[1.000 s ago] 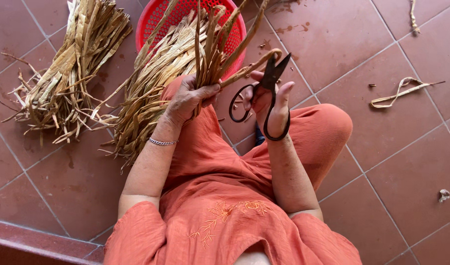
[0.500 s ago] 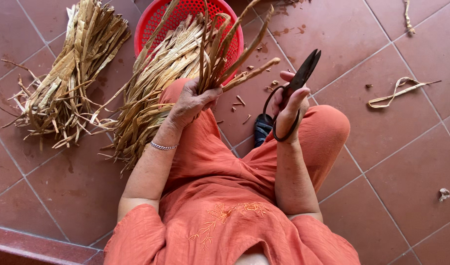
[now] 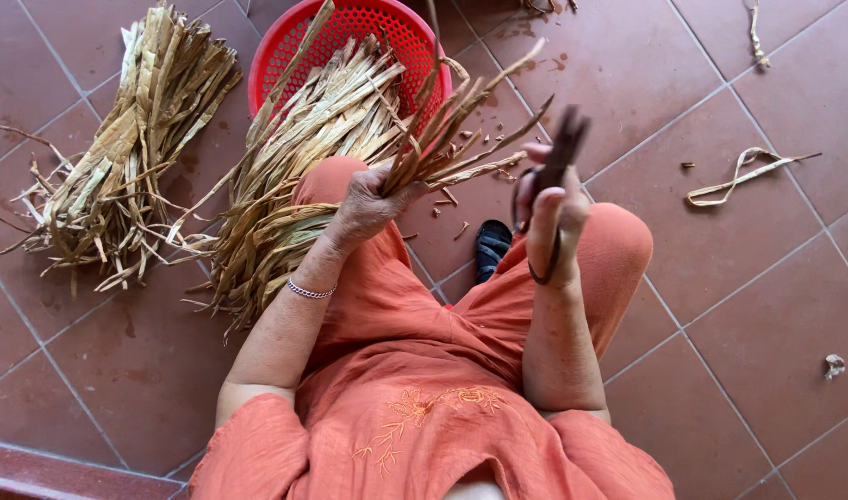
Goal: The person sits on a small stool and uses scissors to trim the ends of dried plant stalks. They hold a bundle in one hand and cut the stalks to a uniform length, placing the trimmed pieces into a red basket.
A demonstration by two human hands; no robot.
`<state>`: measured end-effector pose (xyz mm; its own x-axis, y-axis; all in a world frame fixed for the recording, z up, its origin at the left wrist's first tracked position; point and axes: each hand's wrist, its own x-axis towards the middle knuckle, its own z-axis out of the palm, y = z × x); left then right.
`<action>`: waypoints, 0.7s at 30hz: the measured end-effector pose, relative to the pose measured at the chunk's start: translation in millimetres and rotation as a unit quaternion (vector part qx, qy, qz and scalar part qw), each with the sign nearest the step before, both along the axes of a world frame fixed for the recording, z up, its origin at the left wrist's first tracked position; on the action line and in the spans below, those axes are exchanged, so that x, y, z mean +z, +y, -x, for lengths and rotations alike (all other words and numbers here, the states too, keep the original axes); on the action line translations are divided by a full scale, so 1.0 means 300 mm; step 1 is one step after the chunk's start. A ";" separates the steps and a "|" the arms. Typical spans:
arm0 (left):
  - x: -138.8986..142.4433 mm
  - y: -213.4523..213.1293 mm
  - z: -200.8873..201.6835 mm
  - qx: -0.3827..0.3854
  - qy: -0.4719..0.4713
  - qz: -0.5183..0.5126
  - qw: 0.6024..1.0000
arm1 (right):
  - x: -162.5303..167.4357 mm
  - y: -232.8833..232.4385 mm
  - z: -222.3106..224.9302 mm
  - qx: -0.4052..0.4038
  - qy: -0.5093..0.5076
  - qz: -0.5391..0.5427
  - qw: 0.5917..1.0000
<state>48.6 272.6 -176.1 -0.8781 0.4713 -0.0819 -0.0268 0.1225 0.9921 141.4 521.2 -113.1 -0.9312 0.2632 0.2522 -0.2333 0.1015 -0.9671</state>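
Hands: two are seen, both belonging to the seated person in orange clothing.
Left hand (image 3: 367, 202): its grip is closed around a small bunch of dried leaf strips (image 3: 461, 130), held by the lower ends so that the strips fan up and to the right, above the floor.
Right hand (image 3: 549, 208): its grip is wrapped around a pair of dark scissors (image 3: 561, 153), with fingers through the loop handles; the blades point upward and are blurred, so it cannot be told whether they are parted.
Gap between hands: the scissors are held just beside the tips of the held strips, not clearly touching them.
Bundles on the floor: two large ones are counted. One loose bundle (image 3: 118, 157) lies at the left, well apart from the hands; a second bundle (image 3: 294, 176) lies in the middle, under the left forearm.
Container: one red plastic basket (image 3: 387, 23) with a perforated wall is placed at the top; the upper end of the middle bundle rests in it.
Bracelet: one thin silver bracelet (image 3: 310, 291) is worn on the left wrist.
Sandal: one dark sandal (image 3: 491, 248) is seen between the knees.
Scraps: one curled strip (image 3: 743, 176) lies at the right on the tiled floor (image 3: 748, 306); small trimmings (image 3: 452, 199) are scattered near the held bunch.
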 end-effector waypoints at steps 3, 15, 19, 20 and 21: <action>0.016 0.005 -0.015 -0.008 0.086 0.011 0.996 | -0.018 -0.023 0.009 0.043 -0.094 -0.014 0.995; 0.066 0.001 -0.033 -0.060 0.189 0.077 0.977 | -0.083 0.002 0.045 -0.008 -0.183 -0.173 0.968; 0.066 0.000 -0.036 -0.067 0.217 0.060 0.972 | -0.106 -0.010 0.040 -0.038 -0.180 -0.150 0.971; 0.064 -0.001 -0.036 -0.064 0.184 0.079 0.978 | -0.111 -0.013 0.038 -0.045 -0.162 -0.150 0.974; 0.061 -0.001 -0.035 -0.062 0.151 0.098 0.982 | -0.115 -0.018 0.038 -0.052 -0.143 -0.149 0.977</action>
<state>59.1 272.2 -157.7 -0.8127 0.5779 0.0740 0.2925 0.2950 0.9096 130.1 515.8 -147.6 -0.9467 0.3154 0.0658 0.0690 0.3982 -0.9147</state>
